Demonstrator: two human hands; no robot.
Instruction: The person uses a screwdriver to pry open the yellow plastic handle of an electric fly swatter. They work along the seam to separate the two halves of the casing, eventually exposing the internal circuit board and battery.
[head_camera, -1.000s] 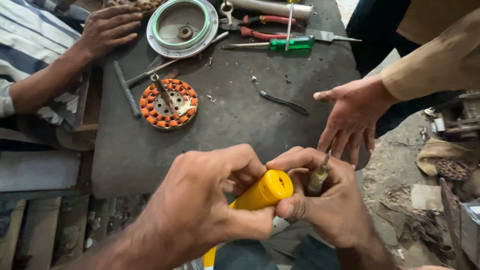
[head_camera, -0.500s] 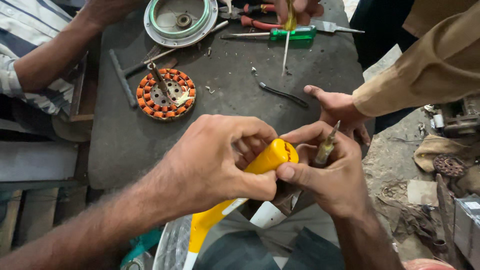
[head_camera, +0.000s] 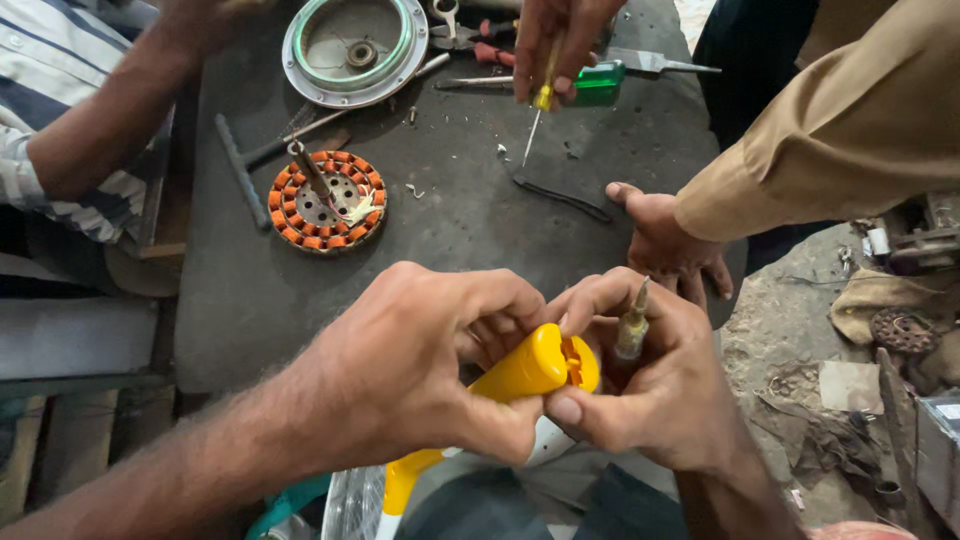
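My left hand (head_camera: 420, 365) grips a yellow plastic handle (head_camera: 525, 368) with a white lower part, held over the near edge of a dark grey table (head_camera: 470, 225). My right hand (head_camera: 655, 385) pinches the handle's round end with the thumb and fingers. That same hand also carries a small screwdriver (head_camera: 632, 325), its tip pointing up between the fingers.
On the table lie an orange copper-wound stator (head_camera: 325, 200), a round metal motor cover (head_camera: 355, 45), a black cable tie (head_camera: 562, 197) and tools. Another person's hand (head_camera: 550, 45) holds a yellow screwdriver; a brown-sleeved person's hand (head_camera: 668, 245) rests at the right edge. A striped-sleeved arm (head_camera: 90, 140) is at left.
The view has shifted, so the table sits higher in frame. My hands hold the yellow handle as before. A hand at the top has picked up a yellow screwdriver.
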